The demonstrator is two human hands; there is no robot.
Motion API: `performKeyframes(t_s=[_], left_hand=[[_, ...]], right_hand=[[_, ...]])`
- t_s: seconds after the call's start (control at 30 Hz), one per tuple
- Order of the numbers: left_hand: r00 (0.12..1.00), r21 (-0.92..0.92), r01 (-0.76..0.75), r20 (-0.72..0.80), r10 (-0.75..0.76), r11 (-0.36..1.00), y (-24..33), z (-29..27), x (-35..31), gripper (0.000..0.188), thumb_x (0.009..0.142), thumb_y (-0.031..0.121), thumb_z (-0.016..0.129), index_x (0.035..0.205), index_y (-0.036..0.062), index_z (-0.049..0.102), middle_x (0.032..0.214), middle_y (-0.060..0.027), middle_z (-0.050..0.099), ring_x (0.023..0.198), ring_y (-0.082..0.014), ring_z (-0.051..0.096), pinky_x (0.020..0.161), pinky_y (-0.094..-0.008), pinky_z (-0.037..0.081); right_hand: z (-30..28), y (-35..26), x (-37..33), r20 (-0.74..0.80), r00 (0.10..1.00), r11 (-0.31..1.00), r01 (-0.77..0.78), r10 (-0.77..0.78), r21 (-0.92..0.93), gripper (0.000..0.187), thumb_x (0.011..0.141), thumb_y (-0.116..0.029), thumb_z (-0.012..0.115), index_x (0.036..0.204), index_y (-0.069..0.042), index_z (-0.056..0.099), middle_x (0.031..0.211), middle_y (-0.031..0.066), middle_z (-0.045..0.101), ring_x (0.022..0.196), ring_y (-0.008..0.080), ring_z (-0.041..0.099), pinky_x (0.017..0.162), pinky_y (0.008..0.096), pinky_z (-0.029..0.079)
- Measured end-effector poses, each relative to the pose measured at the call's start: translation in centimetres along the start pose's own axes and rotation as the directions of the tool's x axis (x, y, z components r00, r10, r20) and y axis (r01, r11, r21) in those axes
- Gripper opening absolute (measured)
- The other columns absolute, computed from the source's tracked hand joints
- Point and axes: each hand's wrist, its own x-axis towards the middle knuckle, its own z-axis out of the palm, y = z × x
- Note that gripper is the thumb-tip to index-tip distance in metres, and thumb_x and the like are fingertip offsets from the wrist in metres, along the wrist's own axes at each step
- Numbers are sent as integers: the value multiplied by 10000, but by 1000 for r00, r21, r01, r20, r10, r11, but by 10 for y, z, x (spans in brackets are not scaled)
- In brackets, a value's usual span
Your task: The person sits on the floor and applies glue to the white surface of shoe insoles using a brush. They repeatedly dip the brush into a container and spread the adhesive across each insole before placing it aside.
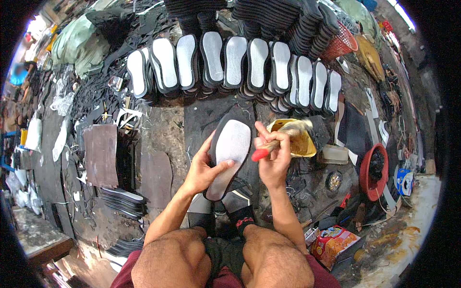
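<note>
My left hand [201, 169] grips a black shoe sole [234, 140] with a pale grey-white face turned up, the thumb lying across that face. Between the fingers of my right hand [274, 161] is a brush [295, 127] with a red-ended handle. Its pale bristles are slightly blurred and hang over a yellow-lined container [307, 148], whose inside looks yellowish-brown. Whether the bristles touch the contents I cannot tell. The brush is apart from the sole.
An arc of several stacked black soles with white tops [236, 62] lies ahead, taller dark stacks [269, 19] behind. Brown sheets [101, 153] and more soles [122, 201] are at left. A red basin [372, 185], a clear box [335, 154] and a snack bag [332, 242] lie right.
</note>
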Motion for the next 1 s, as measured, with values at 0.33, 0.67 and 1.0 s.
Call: performKeyframes(t_s=[0.33,0.67,1.0], left_hand=[[997,304,-39,-50,57,952,-5,9,-1,925,772,119,855,1539,66,340,1346,-145,617,1138,-164,628,931,-314,526],[997,207,-71,-5,74,976,-13,5,3,979,769,95,855,1559,61,276,1300,-155,624,1082,-164,636,912,-327,533],[990,207,52,117,-77,977,7,0,-5,1005,802,-33,779,1594,72,169,1431,-107,508,1073,-129,601,869,-281,524]], right_hand=[[14,-10,11,32,997,900,73,-66,-430,391,799,-11,776,991,-59,439,964,173,712,869,283,700,763,406,540],[-3,-12,18,218,975,999,-23,29,-30,513,760,1,810,1037,-62,383,1024,195,661,871,245,675,794,367,537],[-10,-28,9,305,948,994,104,-94,-17,522,695,18,874,918,-82,412,837,93,730,971,231,674,907,393,499]])
